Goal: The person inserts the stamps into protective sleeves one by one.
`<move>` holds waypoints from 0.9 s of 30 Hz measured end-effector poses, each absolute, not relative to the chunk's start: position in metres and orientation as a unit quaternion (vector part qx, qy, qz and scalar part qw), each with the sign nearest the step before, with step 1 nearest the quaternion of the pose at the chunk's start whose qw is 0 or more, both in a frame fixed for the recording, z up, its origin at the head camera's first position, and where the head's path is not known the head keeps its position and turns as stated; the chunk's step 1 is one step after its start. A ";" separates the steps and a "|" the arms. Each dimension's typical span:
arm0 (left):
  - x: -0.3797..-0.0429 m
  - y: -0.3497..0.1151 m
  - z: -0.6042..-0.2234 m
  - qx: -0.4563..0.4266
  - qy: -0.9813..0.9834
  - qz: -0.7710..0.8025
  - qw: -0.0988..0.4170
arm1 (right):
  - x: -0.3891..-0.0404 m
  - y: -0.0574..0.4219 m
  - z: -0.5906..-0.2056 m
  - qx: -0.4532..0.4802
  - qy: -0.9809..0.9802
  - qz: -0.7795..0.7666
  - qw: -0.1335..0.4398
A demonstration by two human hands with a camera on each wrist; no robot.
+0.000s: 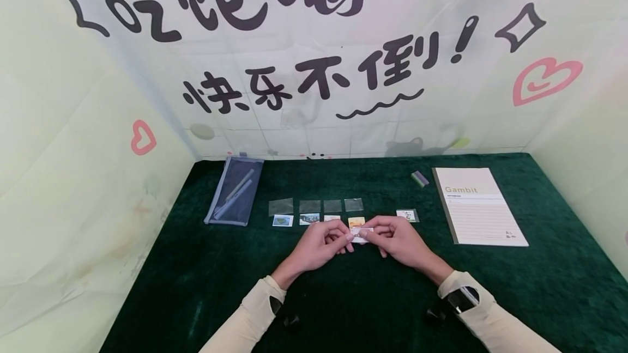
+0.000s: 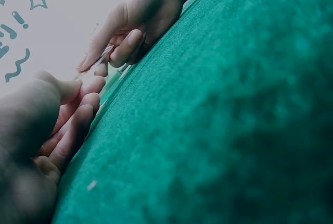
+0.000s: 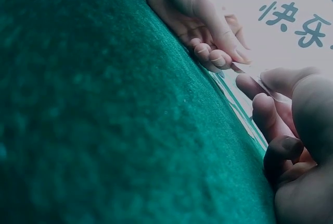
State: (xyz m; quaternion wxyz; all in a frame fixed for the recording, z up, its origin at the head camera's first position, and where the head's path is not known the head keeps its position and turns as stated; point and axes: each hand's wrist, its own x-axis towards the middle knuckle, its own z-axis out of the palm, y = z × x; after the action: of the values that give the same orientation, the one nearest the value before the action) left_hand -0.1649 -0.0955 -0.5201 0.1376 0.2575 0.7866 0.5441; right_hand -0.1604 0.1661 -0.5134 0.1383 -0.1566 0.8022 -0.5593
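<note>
Between both hands is a small pale card (image 1: 362, 234) with a printed picture, held just above the green cloth. My left hand (image 1: 318, 245) pinches its left end between thumb and fingers. At the other end, the thumb and fingers of my right hand (image 1: 401, 241) grip it, seen closer in the right wrist view, where the card (image 3: 269, 89) appears edge-on. Just beyond the hands lies a row of small picture cards (image 1: 282, 220), partly covered by the fingers. Behind that row are several clear plastic sleeves (image 1: 281, 207).
Right of the hands, a picture card in a clear sleeve (image 1: 407, 215) lies on the cloth. Further back is a small striped block (image 1: 420, 179), perhaps an eraser. A notebook (image 1: 483, 208) lies at right, and a blue mesh pouch with pens (image 1: 237, 187) at left.
</note>
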 end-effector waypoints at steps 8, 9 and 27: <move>-0.165 -0.095 -0.518 0.252 0.790 0.541 0.138 | -0.159 0.167 -0.512 -0.152 0.798 -0.565 0.141; -0.165 -0.095 -0.518 0.252 0.791 0.541 0.138 | -0.159 0.167 -0.512 -0.151 0.798 -0.565 0.142; -0.162 -0.092 -0.516 0.243 0.800 0.530 0.140 | -0.160 0.167 -0.514 -0.162 0.795 -0.568 0.137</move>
State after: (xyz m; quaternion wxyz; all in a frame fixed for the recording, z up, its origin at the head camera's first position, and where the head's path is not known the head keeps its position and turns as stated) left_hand -0.1625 -0.0924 -0.5158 0.1401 0.2432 0.8003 0.5299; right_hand -0.1598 0.1669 -0.5135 0.1366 -0.1621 0.7954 -0.5678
